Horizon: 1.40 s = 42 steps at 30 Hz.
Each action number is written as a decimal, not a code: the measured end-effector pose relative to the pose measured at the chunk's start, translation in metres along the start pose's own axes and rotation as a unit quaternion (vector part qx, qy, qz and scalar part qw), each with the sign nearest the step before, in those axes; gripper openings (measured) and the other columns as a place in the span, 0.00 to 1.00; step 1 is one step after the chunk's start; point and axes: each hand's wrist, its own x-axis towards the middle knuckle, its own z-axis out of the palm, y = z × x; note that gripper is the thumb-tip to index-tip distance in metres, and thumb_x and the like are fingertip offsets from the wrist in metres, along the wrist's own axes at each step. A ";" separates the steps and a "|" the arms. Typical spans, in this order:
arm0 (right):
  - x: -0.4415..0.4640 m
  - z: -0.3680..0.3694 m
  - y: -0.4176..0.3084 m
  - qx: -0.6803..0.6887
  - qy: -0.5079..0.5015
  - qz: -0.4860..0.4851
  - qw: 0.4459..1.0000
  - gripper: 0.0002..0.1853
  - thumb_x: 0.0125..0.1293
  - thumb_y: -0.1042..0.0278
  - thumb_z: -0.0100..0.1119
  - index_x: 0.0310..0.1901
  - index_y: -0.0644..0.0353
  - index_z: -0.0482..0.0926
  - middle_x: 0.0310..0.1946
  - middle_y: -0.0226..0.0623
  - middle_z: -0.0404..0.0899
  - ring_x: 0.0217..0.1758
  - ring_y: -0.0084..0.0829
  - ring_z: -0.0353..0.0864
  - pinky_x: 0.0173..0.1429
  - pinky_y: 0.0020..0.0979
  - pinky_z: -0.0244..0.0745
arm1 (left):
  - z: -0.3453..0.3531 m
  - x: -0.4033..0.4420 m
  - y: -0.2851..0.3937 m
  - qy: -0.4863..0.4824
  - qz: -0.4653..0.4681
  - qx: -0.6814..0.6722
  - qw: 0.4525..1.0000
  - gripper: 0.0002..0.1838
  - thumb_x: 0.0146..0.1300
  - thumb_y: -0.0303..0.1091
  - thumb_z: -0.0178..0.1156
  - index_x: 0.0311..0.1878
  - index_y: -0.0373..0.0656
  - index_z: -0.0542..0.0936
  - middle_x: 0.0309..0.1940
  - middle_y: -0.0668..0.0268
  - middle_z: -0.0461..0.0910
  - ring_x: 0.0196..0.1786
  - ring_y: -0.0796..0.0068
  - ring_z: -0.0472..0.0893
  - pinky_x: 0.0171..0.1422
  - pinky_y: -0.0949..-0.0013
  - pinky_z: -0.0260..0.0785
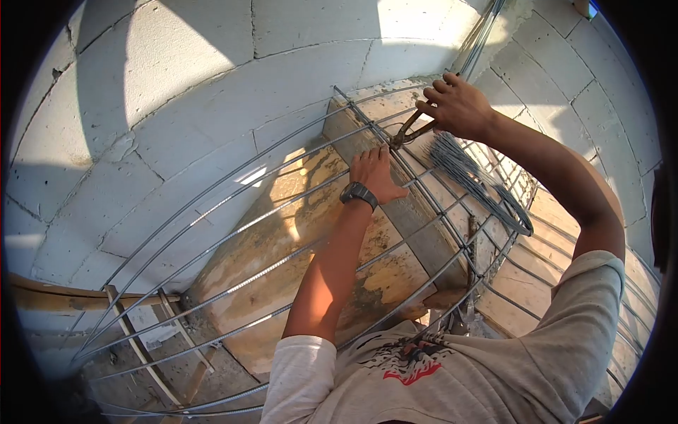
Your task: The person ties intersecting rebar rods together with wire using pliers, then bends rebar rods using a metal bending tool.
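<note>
My right hand is closed around the handles of a pair of pincers. The jaws of the pincers meet a crossing of ribbed steel reinforcing bars. Just below the jaws, my left hand, with a dark watch at its wrist, has its fingers bent over a reinforcing bar and its thumb out to the side. Fine wire at the pincers' jaws is too small to make out clearly. A bundle of grey tie wire lies over the bars, to the right of the pincers.
Pale block walls enclose the work at the back and right. Beneath the bar grid are wooden formwork boards and a drop at lower left, with timber strips across it. More bars stand upright at the top corner.
</note>
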 end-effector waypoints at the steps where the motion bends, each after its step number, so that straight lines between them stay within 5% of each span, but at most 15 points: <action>1: 0.009 -0.011 -0.001 -0.013 -0.003 -0.001 1.000 0.25 0.70 0.41 0.66 0.58 0.50 0.84 0.44 0.35 0.87 0.44 0.41 0.90 0.46 0.47 0.84 | -0.001 0.000 0.000 -0.002 -0.002 -0.003 1.000 0.69 0.44 0.68 0.77 0.83 0.35 0.58 0.75 0.51 0.70 0.76 0.53 0.70 0.81 0.50 0.59; 3: 0.027 -0.050 -0.002 0.137 -0.271 0.135 0.943 0.24 0.76 0.41 0.60 0.52 0.56 0.85 0.42 0.39 0.88 0.42 0.42 0.90 0.44 0.48 0.85 | -0.003 0.000 -0.002 -0.002 -0.009 -0.007 1.000 0.71 0.43 0.68 0.78 0.83 0.34 0.57 0.75 0.51 0.71 0.76 0.53 0.70 0.81 0.51 0.60; 6: 0.028 -0.034 0.014 0.429 -0.530 0.286 0.673 0.43 0.82 0.31 0.39 0.37 0.74 0.82 0.29 0.49 0.85 0.30 0.42 0.89 0.38 0.43 0.88 | -0.002 -0.003 0.001 0.000 -0.015 -0.018 1.000 0.72 0.41 0.68 0.79 0.83 0.33 0.56 0.74 0.49 0.71 0.75 0.52 0.71 0.80 0.50 0.61; 8: 0.020 -0.007 0.029 0.545 -0.580 0.285 0.534 0.47 0.74 0.23 0.50 0.35 0.75 0.81 0.28 0.47 0.85 0.30 0.41 0.89 0.40 0.42 0.90 | -0.004 -0.001 0.002 0.002 -0.012 -0.022 1.000 0.73 0.40 0.68 0.79 0.83 0.32 0.55 0.74 0.49 0.71 0.75 0.51 0.71 0.80 0.51 0.61; 11: 0.009 0.017 0.028 0.525 -0.619 0.257 0.525 0.50 0.60 0.16 0.61 0.36 0.74 0.81 0.30 0.48 0.85 0.31 0.41 0.89 0.41 0.42 0.90 | 0.001 0.000 -0.001 0.019 -0.004 -0.015 1.000 0.74 0.40 0.68 0.79 0.83 0.33 0.55 0.74 0.49 0.71 0.74 0.51 0.72 0.80 0.51 0.61; 14: 0.003 0.003 0.019 0.403 -0.558 0.214 0.693 0.38 0.55 0.33 0.79 0.41 0.68 0.82 0.32 0.44 0.87 0.35 0.42 0.90 0.41 0.46 0.88 | -0.001 0.000 -0.001 0.003 -0.006 -0.017 1.000 0.74 0.40 0.69 0.79 0.83 0.33 0.56 0.75 0.49 0.70 0.76 0.52 0.70 0.80 0.51 0.60; 16: -0.001 -0.012 0.013 0.234 -0.374 0.150 0.885 0.28 0.51 0.48 0.80 0.45 0.60 0.83 0.33 0.38 0.88 0.40 0.43 0.91 0.40 0.50 0.85 | 0.000 -0.003 0.002 -0.007 -0.006 -0.020 1.000 0.73 0.40 0.69 0.78 0.83 0.34 0.56 0.75 0.50 0.70 0.76 0.52 0.70 0.81 0.51 0.59; 21: 0.008 -0.011 0.006 0.025 -0.146 0.103 0.984 0.26 0.62 0.43 0.74 0.53 0.53 0.87 0.53 0.31 0.82 0.60 0.30 0.79 0.70 0.35 0.68 | -0.002 0.000 0.002 -0.013 -0.014 -0.009 1.000 0.72 0.41 0.69 0.78 0.83 0.36 0.56 0.76 0.51 0.69 0.77 0.52 0.69 0.82 0.50 0.57; 24: 0.014 -0.011 0.010 -0.070 -0.079 0.035 0.994 0.26 0.66 0.37 0.68 0.49 0.54 0.88 0.50 0.29 0.83 0.62 0.29 0.78 0.70 0.35 0.67 | -0.002 0.001 0.001 -0.008 -0.013 -0.003 1.000 0.72 0.41 0.70 0.78 0.84 0.36 0.56 0.76 0.51 0.69 0.77 0.53 0.68 0.82 0.49 0.57; 26: 0.030 -0.037 0.017 0.122 -0.322 0.140 0.928 0.34 0.73 0.30 0.57 0.40 0.61 0.88 0.43 0.33 0.86 0.46 0.30 0.84 0.54 0.35 0.76 | -0.001 0.001 0.001 -0.010 -0.011 -0.002 1.000 0.73 0.41 0.70 0.78 0.84 0.36 0.56 0.76 0.51 0.69 0.78 0.53 0.68 0.82 0.49 0.57; 28: 0.036 -0.052 0.024 0.427 -0.524 0.319 0.664 0.39 0.76 0.26 0.51 0.35 0.64 0.87 0.37 0.35 0.88 0.35 0.31 0.85 0.44 0.35 0.79 | 0.001 0.001 0.001 0.002 -0.009 -0.005 1.000 0.72 0.41 0.70 0.78 0.83 0.37 0.57 0.76 0.52 0.70 0.78 0.53 0.68 0.82 0.49 0.57; 29: 0.027 -0.026 0.030 0.491 -0.528 0.334 0.607 0.39 0.73 0.25 0.55 0.36 0.64 0.86 0.30 0.37 0.87 0.22 0.29 0.81 0.32 0.33 0.77 | 0.001 0.000 0.001 0.006 -0.007 -0.005 1.000 0.72 0.41 0.70 0.78 0.83 0.37 0.57 0.76 0.52 0.70 0.77 0.53 0.68 0.82 0.49 0.57; 32: 0.004 0.004 0.023 0.532 -0.616 0.217 0.539 0.38 0.68 0.25 0.63 0.39 0.63 0.86 0.21 0.34 0.83 0.25 0.29 0.85 0.32 0.33 0.79 | 0.000 -0.001 0.000 0.011 0.000 0.009 1.000 0.75 0.39 0.74 0.78 0.83 0.36 0.58 0.74 0.49 0.72 0.75 0.49 0.71 0.80 0.51 0.62; 35: -0.025 0.012 0.005 0.614 -0.564 0.166 0.526 0.28 0.62 0.40 0.79 0.40 0.62 0.86 0.22 0.32 0.83 0.24 0.25 0.84 0.24 0.27 0.74 | 0.003 0.000 -0.006 0.023 0.015 -0.011 1.000 0.75 0.38 0.74 0.79 0.82 0.35 0.58 0.74 0.47 0.72 0.76 0.48 0.71 0.80 0.50 0.62; 42: -0.108 -0.035 -0.050 0.812 -0.247 0.288 0.444 0.22 0.72 0.45 0.70 0.45 0.59 0.87 0.22 0.33 0.84 0.22 0.24 0.87 0.20 0.20 0.67 | -0.009 -0.005 -0.017 0.006 0.057 -0.269 0.962 0.66 0.46 0.61 0.81 0.84 0.43 0.59 0.78 0.52 0.68 0.80 0.53 0.66 0.85 0.48 0.56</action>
